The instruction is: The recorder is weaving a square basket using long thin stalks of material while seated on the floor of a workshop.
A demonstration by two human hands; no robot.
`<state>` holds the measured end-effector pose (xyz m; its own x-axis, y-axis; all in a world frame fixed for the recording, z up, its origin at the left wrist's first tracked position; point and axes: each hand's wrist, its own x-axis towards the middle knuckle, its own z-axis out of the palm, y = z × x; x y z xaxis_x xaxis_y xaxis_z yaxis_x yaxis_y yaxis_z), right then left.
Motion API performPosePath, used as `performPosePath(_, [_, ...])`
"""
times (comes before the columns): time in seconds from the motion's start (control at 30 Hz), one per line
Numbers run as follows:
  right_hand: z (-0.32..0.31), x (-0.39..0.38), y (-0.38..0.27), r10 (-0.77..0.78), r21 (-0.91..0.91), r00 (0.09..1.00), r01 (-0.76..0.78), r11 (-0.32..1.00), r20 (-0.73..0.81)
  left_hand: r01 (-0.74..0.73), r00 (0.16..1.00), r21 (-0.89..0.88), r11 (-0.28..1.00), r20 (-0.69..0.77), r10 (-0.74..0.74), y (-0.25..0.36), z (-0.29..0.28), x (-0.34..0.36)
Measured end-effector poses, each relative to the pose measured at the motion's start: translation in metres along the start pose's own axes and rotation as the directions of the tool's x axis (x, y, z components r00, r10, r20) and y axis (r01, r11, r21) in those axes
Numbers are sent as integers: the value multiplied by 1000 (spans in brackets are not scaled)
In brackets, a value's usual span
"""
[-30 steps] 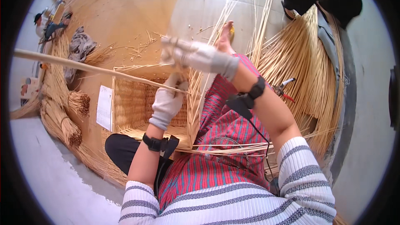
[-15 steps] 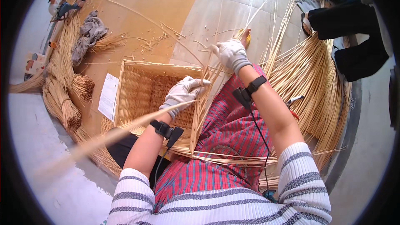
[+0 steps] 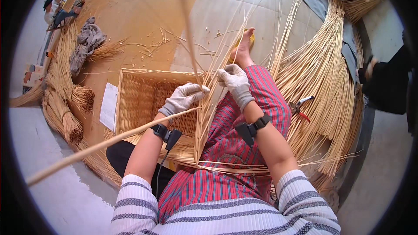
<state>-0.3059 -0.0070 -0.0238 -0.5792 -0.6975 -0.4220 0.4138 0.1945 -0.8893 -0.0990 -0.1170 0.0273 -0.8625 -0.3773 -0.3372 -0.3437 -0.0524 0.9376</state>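
Flanking the basket [image 3: 133,104]: paper [image 3: 109,106], stalks [image 3: 324,82]

A boxy, straw-coloured wicker basket [image 3: 156,75] sits with its rectangular mouth facing the camera, its closely woven inner walls showing. Along its right-hand rim, pale weaving rods [image 3: 203,126] crowd into a thick, unfinished edge. One smooth, stouter rod [image 3: 117,138] slants from the lower left across the basket to that rim; a second rod [image 3: 190,35], blurred at its upper end, rises from it. Slender loose ends [image 3: 227,53] fan beyond the far right corner.
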Motion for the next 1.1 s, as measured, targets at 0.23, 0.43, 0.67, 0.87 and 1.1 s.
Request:
performPosePath(0.23, [-12,-14,17,7,-218,986,-44,975,-167,-49,998,22,999,49,47,1,-5,3])
performPosePath(0.43, [-22,-14,-11,143,159,959,-185,970,246,-28,997,-50,998,71,32,-1,-6,3])
performPosePath(0.67, [26,-24,-66,-663,-212,577,808,550,476,-65,997,0,998,-40,65,-3,3,0])
performPosePath(0.87, [59,-33,-72,-911,-654,357,743,141,208,-237,948,88,967,-197,250,13,14,-11])
performPosePath(1.1, [51,27,-70,-236,-885,857,465,-27,457,-236,885,829,507,-33,465,31,3,-10])
